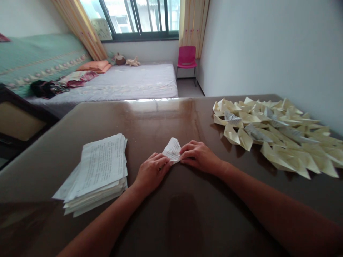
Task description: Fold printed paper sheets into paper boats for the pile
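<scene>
A small folded sheet of printed paper [172,149] lies at the middle of the glossy brown table [150,125], its pointed end facing away from me. My left hand [153,168] grips its lower left edge, fingers bent together over the paper. On the opposite side, my right hand [199,156] has its fingertips closed on the right edge. Both thumbs are mostly hidden. To the left of my left hand rests a stack of printed sheets [98,167], slightly fanned out. Many folded paper boats [257,121], mostly cream with a few printed ones, crowd the right side.
Beyond the table's far edge stands a bed [139,78] with pillows and soft toys. A pink chair [187,57] is by the window [150,18]. A white wall [268,46] runs along the right, and a dark wooden chair [21,121] is at the left.
</scene>
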A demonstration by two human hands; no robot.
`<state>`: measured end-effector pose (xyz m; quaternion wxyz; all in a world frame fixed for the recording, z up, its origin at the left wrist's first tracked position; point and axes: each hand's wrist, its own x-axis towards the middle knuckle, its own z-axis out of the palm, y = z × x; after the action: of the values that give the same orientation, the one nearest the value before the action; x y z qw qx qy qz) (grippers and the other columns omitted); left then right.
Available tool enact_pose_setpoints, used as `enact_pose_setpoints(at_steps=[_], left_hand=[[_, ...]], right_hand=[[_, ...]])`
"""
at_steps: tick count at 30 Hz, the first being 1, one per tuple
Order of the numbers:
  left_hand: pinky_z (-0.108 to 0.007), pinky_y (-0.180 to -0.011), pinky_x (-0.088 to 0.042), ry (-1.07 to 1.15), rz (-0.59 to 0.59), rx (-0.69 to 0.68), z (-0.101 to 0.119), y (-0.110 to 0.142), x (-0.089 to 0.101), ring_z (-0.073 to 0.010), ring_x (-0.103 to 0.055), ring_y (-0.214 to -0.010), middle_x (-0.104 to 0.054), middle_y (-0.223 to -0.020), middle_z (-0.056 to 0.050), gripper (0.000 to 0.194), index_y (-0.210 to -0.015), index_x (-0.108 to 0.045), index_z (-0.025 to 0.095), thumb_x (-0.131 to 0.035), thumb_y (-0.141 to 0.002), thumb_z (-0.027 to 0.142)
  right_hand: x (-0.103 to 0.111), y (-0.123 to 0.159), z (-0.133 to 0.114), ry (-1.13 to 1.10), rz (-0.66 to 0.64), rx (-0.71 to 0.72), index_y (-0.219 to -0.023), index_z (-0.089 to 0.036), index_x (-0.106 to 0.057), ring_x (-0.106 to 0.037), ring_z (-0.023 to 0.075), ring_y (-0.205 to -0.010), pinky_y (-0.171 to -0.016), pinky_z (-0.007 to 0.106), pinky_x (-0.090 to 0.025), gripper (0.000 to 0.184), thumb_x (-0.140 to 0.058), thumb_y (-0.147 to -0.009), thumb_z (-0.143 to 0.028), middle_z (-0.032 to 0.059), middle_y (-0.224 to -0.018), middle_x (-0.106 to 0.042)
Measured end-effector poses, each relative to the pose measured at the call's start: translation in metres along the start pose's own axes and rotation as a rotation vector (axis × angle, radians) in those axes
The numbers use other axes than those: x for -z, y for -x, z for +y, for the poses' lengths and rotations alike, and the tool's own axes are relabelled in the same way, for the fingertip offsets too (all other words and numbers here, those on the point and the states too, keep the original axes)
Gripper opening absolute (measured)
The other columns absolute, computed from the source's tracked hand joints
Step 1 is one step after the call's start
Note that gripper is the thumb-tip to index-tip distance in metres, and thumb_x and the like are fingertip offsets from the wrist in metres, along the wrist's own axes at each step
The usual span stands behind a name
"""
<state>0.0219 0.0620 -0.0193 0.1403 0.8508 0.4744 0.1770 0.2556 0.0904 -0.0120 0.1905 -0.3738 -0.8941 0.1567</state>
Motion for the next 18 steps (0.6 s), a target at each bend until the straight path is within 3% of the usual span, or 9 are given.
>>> enact_pose_setpoints(at_steps=[6,9,14,18], left_hand=[[-0.026,-0.068,-0.043,-0.063,0.084,0.172,0.001,-0.006,-0.005,-0.0160,-0.060,-0.077,-0.066,-0.083,-0.001,0.023,-0.091,-0.061,0.022,-0.044,-0.094,0.037],[-0.026,-0.066,-0.043,-0.076,0.101,0.201,0.002,-0.007,-0.007,-0.0158,-0.061,-0.074,-0.066,-0.081,-0.001,0.021,-0.092,-0.060,0.021,-0.046,-0.093,0.037],[-0.025,-0.063,-0.042,-0.030,0.112,0.222,0.001,-0.008,-0.008,-0.0141,-0.060,-0.069,-0.065,-0.078,0.002,0.025,-0.112,-0.056,0.024,-0.049,-0.091,0.036],[-0.024,-0.062,-0.042,-0.055,0.114,0.212,0.001,-0.009,-0.008,-0.0132,-0.059,-0.066,-0.064,-0.075,0.003,0.025,-0.112,-0.055,0.023,-0.049,-0.091,0.036]], right_hand=[[-0.010,-0.005,-0.003,-0.067,0.070,-0.175,-0.083,-0.024,-0.071,-0.052,0.0175,-0.095,-0.081,0.032,-0.037,0.018,-0.061,-0.087,-0.038,0.0033,-0.099,-0.064],[-0.013,-0.006,-0.007,-0.035,0.083,-0.231,-0.083,-0.022,-0.069,-0.050,0.0187,-0.099,-0.081,0.034,-0.035,0.020,-0.059,-0.089,-0.038,0.0043,-0.102,-0.062],[-0.013,-0.007,-0.010,-0.031,0.077,-0.262,-0.079,-0.020,-0.067,-0.047,0.0203,-0.104,-0.084,0.036,-0.034,0.019,-0.060,-0.088,-0.036,0.0050,-0.108,-0.060],[-0.013,-0.007,-0.011,-0.027,0.058,-0.262,-0.078,-0.020,-0.066,-0.046,0.0211,-0.106,-0.086,0.038,-0.033,0.019,-0.060,-0.087,-0.035,0.0053,-0.110,-0.059]])
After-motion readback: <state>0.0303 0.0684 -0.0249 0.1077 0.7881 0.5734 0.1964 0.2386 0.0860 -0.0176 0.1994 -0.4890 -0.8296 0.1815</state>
